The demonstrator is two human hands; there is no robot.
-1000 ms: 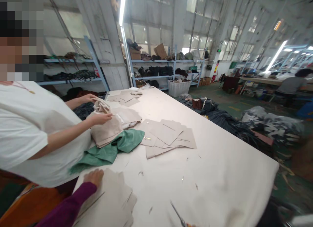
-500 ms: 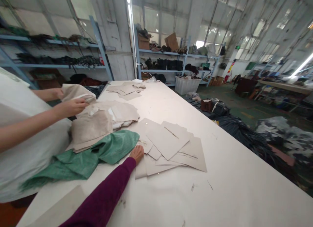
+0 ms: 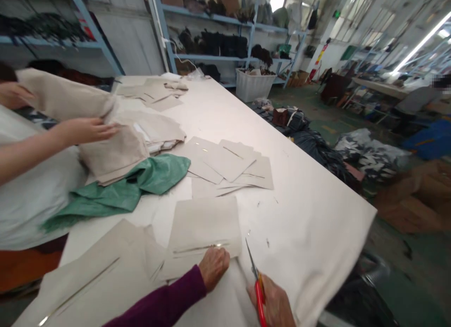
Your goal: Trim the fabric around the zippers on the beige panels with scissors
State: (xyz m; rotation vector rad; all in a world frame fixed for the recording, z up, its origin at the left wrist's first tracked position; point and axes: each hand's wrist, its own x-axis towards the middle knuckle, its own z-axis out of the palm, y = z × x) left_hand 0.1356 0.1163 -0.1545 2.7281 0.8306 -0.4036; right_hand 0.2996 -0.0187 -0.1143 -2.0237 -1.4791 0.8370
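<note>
While your right hand (image 3: 276,301) is cut off at the wrist by the bottom edge, its fingers show closed around the red-handled scissors (image 3: 260,299), whose handles also run out of view; whether the blades are parted is hard to make out. Your left hand (image 3: 214,266) has its fingers curled nearly closed at the lower right edge of a beige panel (image 3: 206,219), right by the dark zip line; its thumb is hidden. Your purple sleeve (image 3: 169,299) covers part of the near pile (image 3: 84,275).

Half a second ago your left hand was at the far pile (image 3: 232,162), by the green cloth (image 3: 144,183); now it is closer to you, and the panel lies flat between the two piles. Your right hand and the scissors have come into view.

Thread scraps dot the white tabletop (image 3: 299,223). On your left, a co-worker's hand (image 3: 93,131) is at a raised beige cloth (image 3: 66,94), blurred. Blue shelves (image 3: 207,17) and a white bin (image 3: 253,85) stand beyond.
</note>
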